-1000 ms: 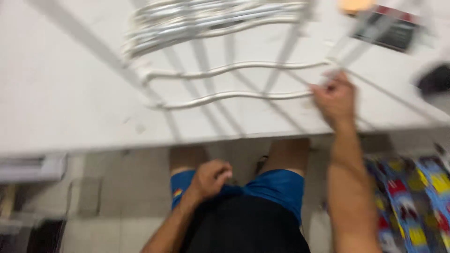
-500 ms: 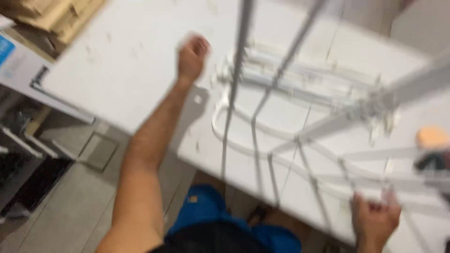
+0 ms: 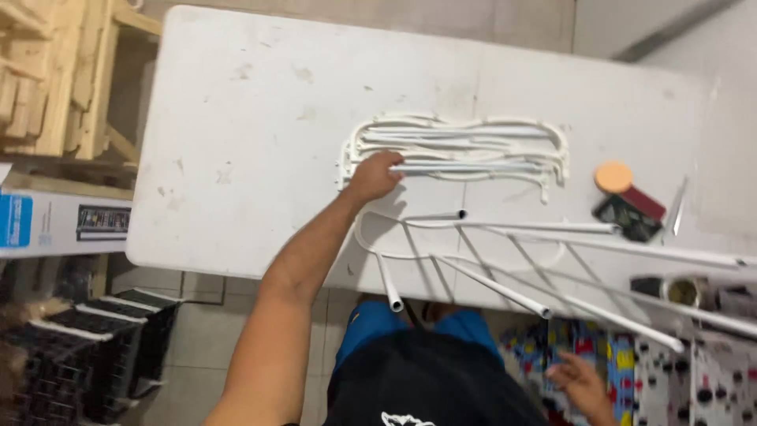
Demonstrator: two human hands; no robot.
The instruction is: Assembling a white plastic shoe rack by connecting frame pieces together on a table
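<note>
- Our right hand sits lowest in view, off the table edge, above patterned cloth. Fingers are loosely spread; it holds nothing we can see.
- Just beyond it, a white wire frame overhangs the table edge, its tube ends pointing back toward us. Our judgement: the overhang keeps the open ends within reach.
- Our left arm extends forward, elbow slightly bent, wrist straight.
- Our left hand rests palm down at the left end of the stack, fingers curled onto the nearest tubes. We cannot tell whether it grips or only presses.
- The stack of white frames lies flat, running right from that hand, apparently nested to stay compact.
- Farther right: an orange disc, a dark block.
- Far left of the hand: wooden pallets.
</note>
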